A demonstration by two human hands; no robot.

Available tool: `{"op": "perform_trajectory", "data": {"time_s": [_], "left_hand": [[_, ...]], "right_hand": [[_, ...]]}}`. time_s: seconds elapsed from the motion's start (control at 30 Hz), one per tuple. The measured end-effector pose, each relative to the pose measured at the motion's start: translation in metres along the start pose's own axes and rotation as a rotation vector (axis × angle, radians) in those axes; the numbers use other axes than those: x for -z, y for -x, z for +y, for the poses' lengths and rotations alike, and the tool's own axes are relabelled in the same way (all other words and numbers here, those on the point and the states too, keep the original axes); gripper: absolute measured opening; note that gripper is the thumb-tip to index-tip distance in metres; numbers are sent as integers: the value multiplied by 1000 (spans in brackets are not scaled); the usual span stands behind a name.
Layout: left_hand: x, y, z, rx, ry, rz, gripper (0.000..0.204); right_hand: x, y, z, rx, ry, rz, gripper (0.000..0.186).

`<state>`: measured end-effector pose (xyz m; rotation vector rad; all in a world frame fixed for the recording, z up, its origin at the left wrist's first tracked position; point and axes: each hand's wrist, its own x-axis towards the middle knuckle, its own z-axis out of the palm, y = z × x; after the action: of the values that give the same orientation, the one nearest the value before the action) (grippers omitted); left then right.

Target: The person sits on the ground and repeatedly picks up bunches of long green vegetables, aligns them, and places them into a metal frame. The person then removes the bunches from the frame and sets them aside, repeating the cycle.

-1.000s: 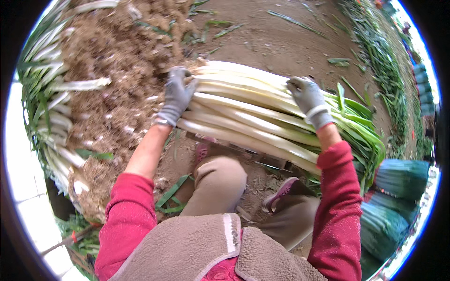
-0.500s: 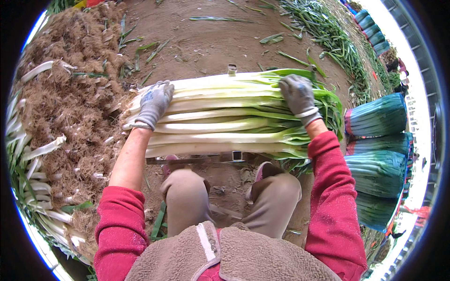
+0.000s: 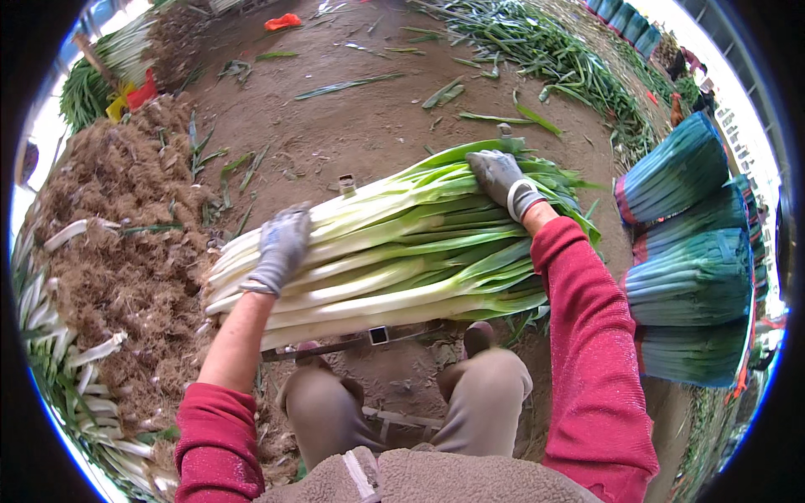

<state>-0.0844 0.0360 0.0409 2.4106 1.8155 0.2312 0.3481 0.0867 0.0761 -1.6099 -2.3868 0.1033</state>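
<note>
A thick layer of leeks (image 3: 394, 247) lies crosswise before me on a low metal frame (image 3: 379, 335). The white stems and root ends point left, the green leaves right. My left hand (image 3: 283, 243), in a grey glove, curls over the white stems toward the far side of the bundle; it is slightly blurred. My right hand (image 3: 501, 178), gloved too, is closed over the far edge of the bundle near the leaves. Its fingertips are partly hidden by the glove's back and the leaves. The undersides of the leeks cannot be seen.
At left is a large heap of leeks with brown roots (image 3: 117, 277). Wrapped leek bundles (image 3: 692, 277) stand stacked at right. Loose leaves (image 3: 553, 54) are piled at far right. A red bag (image 3: 142, 90) lies far left. My knees (image 3: 486, 394) are close below the frame.
The bundle appears more slanted, its leaf end farther away, and greener leaves show on top. My right hand has shifted left and slightly away; my left hand is lower. The view has also shifted.
</note>
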Motion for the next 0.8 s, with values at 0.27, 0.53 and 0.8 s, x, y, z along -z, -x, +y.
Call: {"op": "perform_trajectory", "data": {"time_s": [0.27,0.53,0.8], "left_hand": [[-8,-2,43,-40,134,188,41],[-4,-3,51,10,91,173,41],[-4,-4,50,29,76,163,41]], "right_hand": [[50,65,37,380,201,114,59],[1,55,144,-437,774,-252,44],[61,153,232,-858,831,-434,56]]}}
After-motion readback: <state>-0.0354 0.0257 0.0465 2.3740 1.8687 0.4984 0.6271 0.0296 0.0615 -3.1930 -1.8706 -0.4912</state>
